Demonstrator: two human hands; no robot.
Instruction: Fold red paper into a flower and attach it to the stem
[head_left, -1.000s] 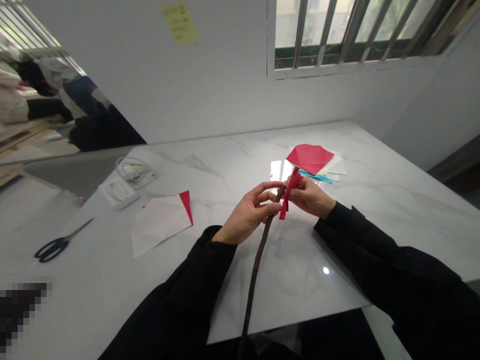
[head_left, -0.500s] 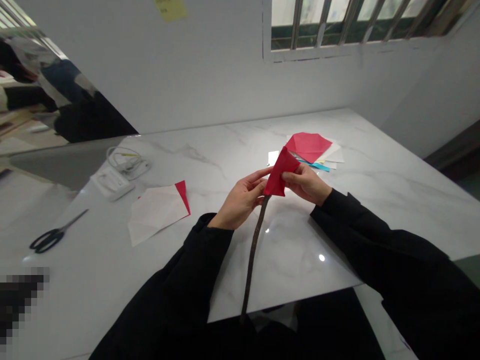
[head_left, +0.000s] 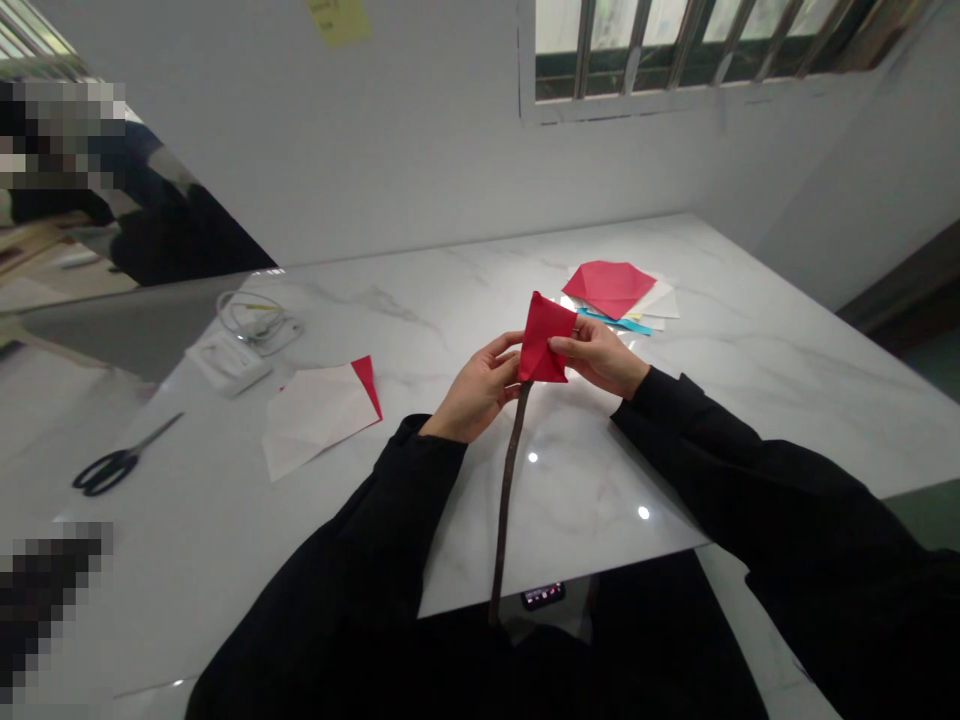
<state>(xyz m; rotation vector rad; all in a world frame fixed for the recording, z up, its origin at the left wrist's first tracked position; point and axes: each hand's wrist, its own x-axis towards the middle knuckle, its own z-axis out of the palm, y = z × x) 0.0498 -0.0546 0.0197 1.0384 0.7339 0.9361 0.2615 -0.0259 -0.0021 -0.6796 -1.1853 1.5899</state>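
Observation:
A small piece of red paper (head_left: 545, 345) is wrapped round the upper end of a thin brown stick (head_left: 508, 490), whose lower end reaches past the table's near edge. My left hand (head_left: 480, 388) pinches the paper along its left side, close to where the stick comes out; the fingertips are partly behind it. From the right, my right hand (head_left: 604, 355) grips the paper's other side, with the thumb on its face and the fingers behind. Beyond my right hand lies a stack of red, white and blue paper sheets (head_left: 611, 288).
On the left of the marble-patterned table (head_left: 420, 300) lie a whitish paper sheet with a red corner (head_left: 319, 415), dark-handled scissors (head_left: 112, 470) and a white box (head_left: 229, 362) with a cable (head_left: 259, 320). A lit phone (head_left: 543, 596) shows below the near edge. A wall stands behind.
The red paper now faces me more squarely and looks wider, with its right edge spread by my right hand. Both hands have shifted slightly leftward in view. The phone has come into sight.

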